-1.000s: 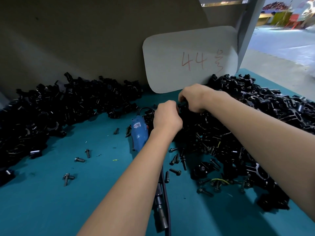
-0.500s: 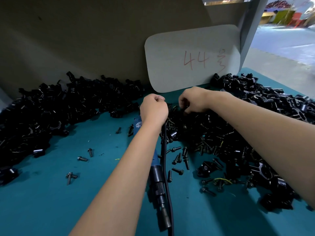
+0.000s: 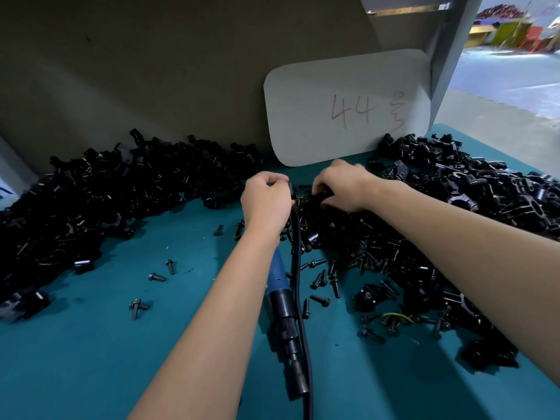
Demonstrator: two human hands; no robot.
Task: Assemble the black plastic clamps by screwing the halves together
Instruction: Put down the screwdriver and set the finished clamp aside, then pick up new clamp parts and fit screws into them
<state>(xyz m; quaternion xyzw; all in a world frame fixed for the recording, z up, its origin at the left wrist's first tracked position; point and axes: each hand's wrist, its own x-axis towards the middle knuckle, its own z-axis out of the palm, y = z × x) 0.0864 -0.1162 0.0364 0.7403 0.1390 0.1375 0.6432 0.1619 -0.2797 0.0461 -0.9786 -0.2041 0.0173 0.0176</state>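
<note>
The left hand (image 3: pixel 266 204) is curled tight around the top of a blue electric screwdriver (image 3: pixel 280 295), whose body runs back under the forearm toward the person, its metal tip pointing at the near edge of the teal table (image 3: pixel 91 359). A black cable (image 3: pixel 298 268) leaves the tool beside that hand and trails along the screwdriver's right side. Just right of the screwdriver's top, the right hand (image 3: pixel 342 189) has its fingers bent down into the parts, gripping a black clamp piece (image 3: pixel 321 197); exactly how it is held is hidden. Right of the screwdriver lies a heap of loose screws (image 3: pixel 348 265), and beyond it a pile of black clamp halves (image 3: pixel 472 189) spreads to the table's right edge. Left of the screwdriver a second long pile of black clamps (image 3: pixel 106 195) follows the back wall, with a few stray screws (image 3: pixel 157 277) between it and the tool. Behind the hands a pale card (image 3: pixel 348 107) marked "44" in red leans against the wall.
</note>
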